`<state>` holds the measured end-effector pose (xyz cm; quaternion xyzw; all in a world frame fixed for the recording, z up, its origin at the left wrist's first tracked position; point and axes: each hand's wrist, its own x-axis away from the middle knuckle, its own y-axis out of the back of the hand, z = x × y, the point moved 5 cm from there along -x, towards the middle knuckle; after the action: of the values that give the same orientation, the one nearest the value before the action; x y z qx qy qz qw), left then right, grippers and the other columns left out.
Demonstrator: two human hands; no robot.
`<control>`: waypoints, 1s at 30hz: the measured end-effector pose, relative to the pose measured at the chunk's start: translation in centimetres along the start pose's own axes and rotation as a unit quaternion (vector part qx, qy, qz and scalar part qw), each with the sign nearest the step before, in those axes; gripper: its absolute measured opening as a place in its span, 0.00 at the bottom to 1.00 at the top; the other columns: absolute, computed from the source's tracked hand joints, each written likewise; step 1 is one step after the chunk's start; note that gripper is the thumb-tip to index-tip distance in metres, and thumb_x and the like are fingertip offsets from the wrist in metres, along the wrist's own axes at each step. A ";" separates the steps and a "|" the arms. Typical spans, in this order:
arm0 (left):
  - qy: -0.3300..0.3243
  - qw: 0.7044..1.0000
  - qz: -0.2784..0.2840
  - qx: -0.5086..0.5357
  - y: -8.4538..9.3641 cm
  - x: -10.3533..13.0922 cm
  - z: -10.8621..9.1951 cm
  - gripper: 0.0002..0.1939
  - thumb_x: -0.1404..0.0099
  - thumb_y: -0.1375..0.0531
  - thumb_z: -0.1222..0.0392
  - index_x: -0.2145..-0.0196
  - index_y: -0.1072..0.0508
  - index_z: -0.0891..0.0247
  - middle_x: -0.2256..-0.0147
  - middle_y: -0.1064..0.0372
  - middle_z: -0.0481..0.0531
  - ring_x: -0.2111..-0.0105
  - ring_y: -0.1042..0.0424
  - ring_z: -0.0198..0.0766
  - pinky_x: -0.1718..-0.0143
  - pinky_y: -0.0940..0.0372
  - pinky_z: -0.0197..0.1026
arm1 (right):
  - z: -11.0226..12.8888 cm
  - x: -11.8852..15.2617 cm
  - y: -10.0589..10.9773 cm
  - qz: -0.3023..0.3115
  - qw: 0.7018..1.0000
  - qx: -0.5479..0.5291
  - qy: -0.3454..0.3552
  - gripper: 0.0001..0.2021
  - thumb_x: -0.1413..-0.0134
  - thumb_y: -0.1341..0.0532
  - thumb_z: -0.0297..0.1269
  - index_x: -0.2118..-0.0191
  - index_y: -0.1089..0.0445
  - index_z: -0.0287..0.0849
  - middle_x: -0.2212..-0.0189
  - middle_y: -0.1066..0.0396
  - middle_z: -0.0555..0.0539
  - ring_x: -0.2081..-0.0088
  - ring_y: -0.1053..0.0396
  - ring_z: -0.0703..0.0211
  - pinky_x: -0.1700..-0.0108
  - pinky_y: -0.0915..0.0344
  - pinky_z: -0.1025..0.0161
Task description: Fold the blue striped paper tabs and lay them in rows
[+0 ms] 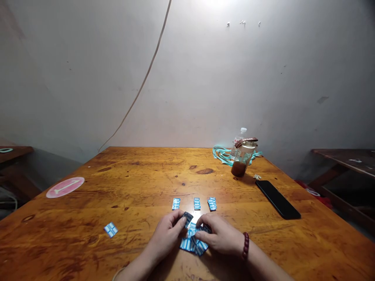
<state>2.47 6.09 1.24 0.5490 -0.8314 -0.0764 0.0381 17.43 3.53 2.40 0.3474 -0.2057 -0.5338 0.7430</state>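
Observation:
Between the thumb and fingers of my left hand [171, 230] is a small flat piece [188, 217], dark on the side that shows. Under and between my hands lies a loose heap of small blue-and-white striped pieces [189, 245], some overlapping. My right hand [218, 232] curls over the heap's right side, thumb and index finger bent at it; what they pinch, if anything, is hidden. Beyond my hands, three small striped stacks stand in a row: a left stack [176, 203], a middle stack [197, 203] and a right stack [212, 204].
A single striped piece [110, 230] lies apart at the left. To the right are a black phone [277, 199], a cup with brown liquid [240, 164], a clear bottle [243, 134] and a turquoise strap [222, 155]. A pink number sticker [65, 187] marks the wooden table [140, 175].

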 end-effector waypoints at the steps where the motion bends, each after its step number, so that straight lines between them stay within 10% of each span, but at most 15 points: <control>1: 0.009 1.000 0.000 0.026 0.0 -0.1 0.1 0.11 0.42 0.47 0.55 0.74 0.34 0.65 0.79 0.41 0.45 0.78 0.42 0.31 0.76 0.45 0.32 | 0.0 -0.1 0.0 -0.006 1.000 0.000 -0.001 0.09 0.52 0.44 0.42 0.68 0.31 0.44 0.75 0.33 0.51 0.73 0.39 0.63 0.72 0.49 0.69; 9: 0.036 0.994 0.003 0.107 -0.2 0.0 0.3 0.12 0.43 0.45 0.52 0.73 0.34 0.66 0.77 0.42 0.46 0.78 0.42 0.30 0.76 0.42 0.33 | 0.3 -0.4 -0.1 -0.026 0.999 0.034 0.028 0.18 0.44 0.53 0.37 0.80 0.35 0.40 0.80 0.37 0.51 0.76 0.42 0.66 0.72 0.49 0.69; 19: 0.023 0.996 0.038 0.083 -0.5 0.0 0.8 0.11 0.42 0.46 0.55 0.74 0.34 0.67 0.78 0.42 0.45 0.78 0.44 0.29 0.77 0.47 0.31 | 0.2 -0.2 -0.6 -0.005 1.000 0.023 0.001 0.09 0.58 0.41 0.32 0.65 0.33 0.46 0.69 0.38 0.52 0.67 0.40 0.63 0.65 0.46 0.68; 30: 0.077 0.984 0.045 0.157 -0.9 0.2 0.5 0.12 0.46 0.42 0.54 0.74 0.33 0.67 0.79 0.39 0.45 0.80 0.42 0.27 0.79 0.47 0.29 | 1.4 -0.4 -0.8 -0.077 0.993 -0.058 0.065 0.04 0.56 0.42 0.25 0.74 0.36 0.41 0.71 0.39 0.51 0.67 0.39 0.65 0.65 0.43 0.69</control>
<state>3.11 5.64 0.58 0.5142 -0.8517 0.0993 0.0192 15.86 3.30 2.74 0.3528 -0.0987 -0.5771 0.7299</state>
